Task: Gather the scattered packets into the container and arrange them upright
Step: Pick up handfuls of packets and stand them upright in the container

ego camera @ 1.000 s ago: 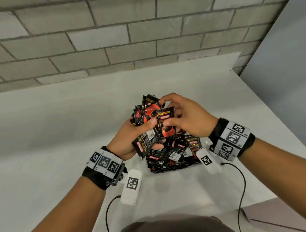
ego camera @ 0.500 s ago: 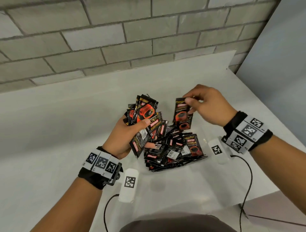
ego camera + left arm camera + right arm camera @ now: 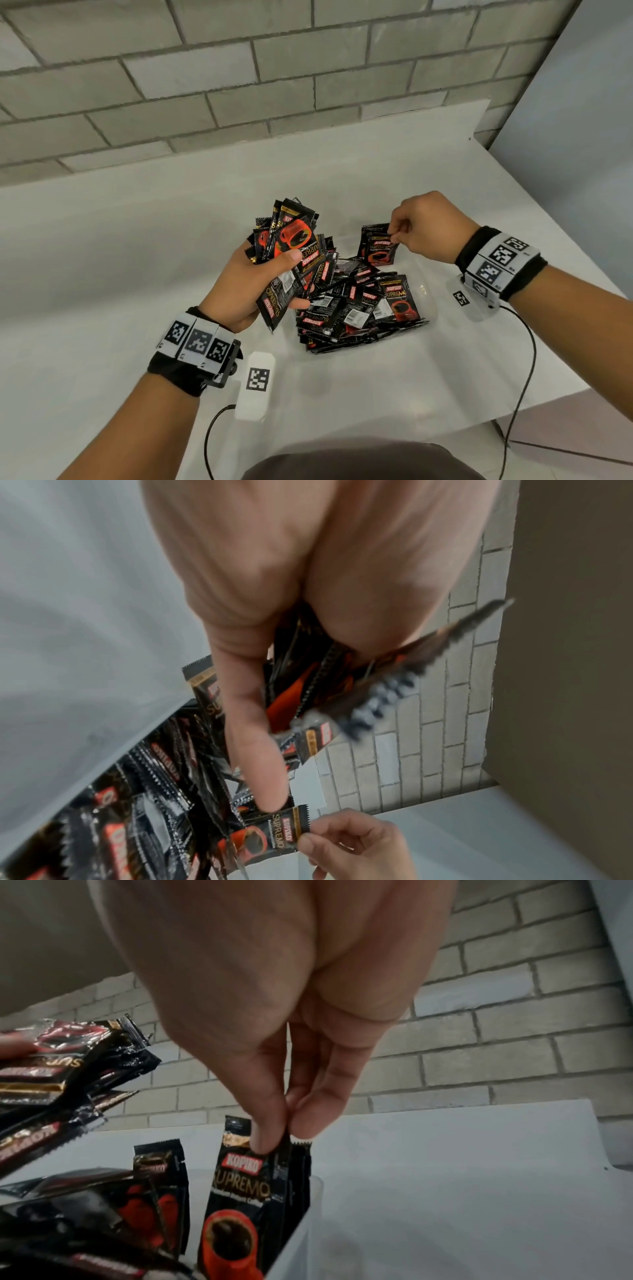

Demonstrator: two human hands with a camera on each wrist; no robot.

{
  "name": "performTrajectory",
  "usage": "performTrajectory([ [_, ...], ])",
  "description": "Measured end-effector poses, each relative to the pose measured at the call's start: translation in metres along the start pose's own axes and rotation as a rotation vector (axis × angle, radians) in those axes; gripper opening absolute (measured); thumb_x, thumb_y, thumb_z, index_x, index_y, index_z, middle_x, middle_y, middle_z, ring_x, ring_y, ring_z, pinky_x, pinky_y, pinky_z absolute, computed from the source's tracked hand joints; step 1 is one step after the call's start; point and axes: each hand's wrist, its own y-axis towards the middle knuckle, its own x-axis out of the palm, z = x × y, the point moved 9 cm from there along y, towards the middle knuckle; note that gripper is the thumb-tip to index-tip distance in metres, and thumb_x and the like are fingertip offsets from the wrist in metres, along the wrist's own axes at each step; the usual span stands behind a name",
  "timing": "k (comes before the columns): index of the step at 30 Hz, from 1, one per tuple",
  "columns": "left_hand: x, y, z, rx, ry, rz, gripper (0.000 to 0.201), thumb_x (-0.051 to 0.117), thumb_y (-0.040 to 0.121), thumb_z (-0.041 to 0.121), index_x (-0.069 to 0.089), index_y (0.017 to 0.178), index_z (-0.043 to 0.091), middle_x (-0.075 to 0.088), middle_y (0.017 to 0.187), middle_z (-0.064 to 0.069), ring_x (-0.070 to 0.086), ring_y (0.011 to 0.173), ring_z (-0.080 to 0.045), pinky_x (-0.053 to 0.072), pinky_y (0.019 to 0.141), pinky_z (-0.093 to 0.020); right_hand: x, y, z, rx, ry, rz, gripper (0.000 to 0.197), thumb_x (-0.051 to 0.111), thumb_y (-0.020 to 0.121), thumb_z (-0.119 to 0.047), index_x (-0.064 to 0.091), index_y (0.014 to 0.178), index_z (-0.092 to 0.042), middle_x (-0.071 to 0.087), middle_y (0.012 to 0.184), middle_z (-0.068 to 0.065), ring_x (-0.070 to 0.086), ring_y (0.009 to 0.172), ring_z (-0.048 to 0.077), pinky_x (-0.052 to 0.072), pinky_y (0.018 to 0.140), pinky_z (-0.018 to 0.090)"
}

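Note:
My left hand (image 3: 263,277) grips a fanned bunch of black-and-red coffee packets (image 3: 294,240) above the table, thumb on top; the left wrist view shows the same bunch (image 3: 308,685) between the fingers. My right hand (image 3: 397,233) pinches the top edge of one upright packet (image 3: 378,246) (image 3: 246,1185) at the far end of a clear container (image 3: 308,1204). Several more packets (image 3: 359,305) lie flat in a heap inside the container, whose clear wall (image 3: 424,291) barely shows in the head view.
The white table (image 3: 102,274) runs back to a grey brick wall (image 3: 239,85). Its right edge (image 3: 548,240) drops off beside my right arm. Cables (image 3: 527,359) hang from both wrist units near the front edge.
My right hand pulled one packet away from the bunch in my left hand, carried it right and lowered it upright into the far end of the container. The left hand stayed put.

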Motion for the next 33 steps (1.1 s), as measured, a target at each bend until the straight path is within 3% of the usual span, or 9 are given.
performTrajectory([
  [6,0.000,0.000,0.001,0.003,0.013,0.002,0.038,0.061,0.099,0.008,0.057,0.137,0.014,0.071,0.128,-0.011,0.072,0.111,-0.037,0.061,0.073,-0.061,-0.020,0.007,-0.010,-0.066,-0.025,0.031,0.008,0.073,0.085,-0.010,0.078,0.087,-0.016,0.060,0.077,-0.008,0.053,0.067,0.008,0.040,0.066,0.024],
  [11,0.001,0.001,0.002,0.013,0.018,-0.002,0.039,0.061,0.100,0.008,0.055,0.138,0.012,0.070,0.130,-0.011,0.071,0.112,-0.038,0.061,0.074,-0.064,0.001,0.005,-0.009,-0.041,-0.053,-0.045,0.005,0.072,0.085,-0.011,0.077,0.085,-0.013,0.066,0.077,-0.005,0.055,0.068,0.009,0.039,0.062,0.018],
  [17,0.006,0.000,0.001,0.001,0.009,-0.004,0.038,0.062,0.099,0.007,0.056,0.136,0.011,0.071,0.127,-0.011,0.073,0.109,-0.037,0.062,0.069,-0.058,0.011,0.006,0.003,0.006,-0.070,-0.012,0.003,0.072,0.084,-0.008,0.072,0.084,-0.011,0.064,0.082,0.000,0.054,0.075,0.016,0.041,0.069,0.026],
  [21,0.007,0.001,0.001,-0.003,0.008,-0.003,0.039,0.062,0.099,0.008,0.056,0.137,0.010,0.069,0.130,-0.013,0.072,0.110,-0.038,0.062,0.067,-0.053,0.005,0.008,0.008,0.012,-0.041,-0.006,0.007,0.076,0.082,-0.013,0.070,0.083,-0.016,0.060,0.080,-0.005,0.062,0.078,0.020,0.049,0.071,0.032],
  [24,0.007,0.001,0.000,-0.010,0.006,-0.002,0.038,0.062,0.099,0.008,0.056,0.137,0.010,0.070,0.130,-0.014,0.072,0.110,-0.039,0.062,0.066,-0.052,0.009,0.005,0.002,-0.028,-0.069,-0.010,0.033,0.084,0.073,-0.026,0.064,0.099,-0.023,0.054,0.093,-0.006,0.056,0.082,0.018,0.051,0.068,0.038],
  [26,0.008,0.001,0.000,-0.012,0.004,-0.005,0.038,0.062,0.099,0.008,0.056,0.136,0.011,0.070,0.130,-0.013,0.071,0.111,-0.039,0.063,0.066,-0.052,0.016,0.004,-0.001,-0.030,-0.136,-0.035,0.060,0.089,0.064,-0.033,0.053,0.113,-0.029,0.048,0.105,-0.006,0.050,0.087,0.015,0.049,0.063,0.035],
  [28,0.009,0.001,0.000,-0.009,0.010,-0.011,0.038,0.062,0.099,0.008,0.056,0.137,0.012,0.070,0.130,-0.012,0.071,0.112,-0.038,0.062,0.068,-0.053,0.024,0.006,-0.002,-0.027,-0.208,-0.069,0.075,0.091,0.061,-0.032,0.045,0.120,-0.031,0.045,0.112,-0.004,0.049,0.088,0.016,0.048,0.059,0.033],
  [33,0.010,0.001,0.001,-0.008,0.020,-0.020,0.039,0.063,0.099,0.009,0.056,0.137,0.013,0.069,0.131,-0.011,0.071,0.113,-0.037,0.062,0.069,-0.055,0.027,0.009,0.001,-0.011,-0.314,-0.051,0.073,0.088,0.067,-0.025,0.042,0.123,-0.028,0.046,0.116,0.001,0.052,0.090,0.020,0.054,0.059,0.039],
])
